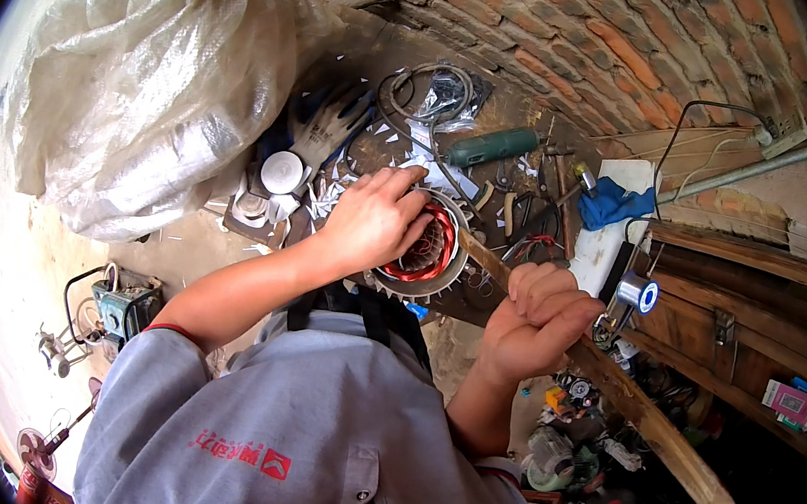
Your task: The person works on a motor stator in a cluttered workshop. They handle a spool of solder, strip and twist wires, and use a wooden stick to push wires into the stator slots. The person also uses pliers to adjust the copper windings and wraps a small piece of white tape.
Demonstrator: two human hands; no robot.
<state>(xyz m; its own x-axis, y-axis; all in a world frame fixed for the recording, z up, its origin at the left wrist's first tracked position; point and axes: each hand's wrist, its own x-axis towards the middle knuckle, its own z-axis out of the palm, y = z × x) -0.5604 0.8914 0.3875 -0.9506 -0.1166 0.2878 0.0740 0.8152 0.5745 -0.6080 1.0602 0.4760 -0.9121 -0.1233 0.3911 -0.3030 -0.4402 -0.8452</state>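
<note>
The round grey metal motor stator (454, 270), lined with glossy red wire coils (446, 240), sits on the brown workbench (467, 308) directly in front of the person. The left hand (378, 214) lies over its left side, fingers loosely bent, and I cannot tell whether they pinch anything. The right hand (545, 315) is closed in a fist around the long flat brown wooden stick (659, 429), whose narrow end reaches the stator's right rim.

The main risk, as I judge it, is to the coils: if the stick slips off the rim under a hard push, its end could scrape the wire coating or bend strands out of place. A skid across the opening might also catch the left hand, which is near the stick's line. If the left hand only rests there, the stator could turn or slide under a sideways push. The stick's long rear end sticks out well behind the fist, so a wide swing may knock the silver-and-blue spool (636, 292). Loose white paper scraps (327, 192) nearby could also drift in among the windings
</note>
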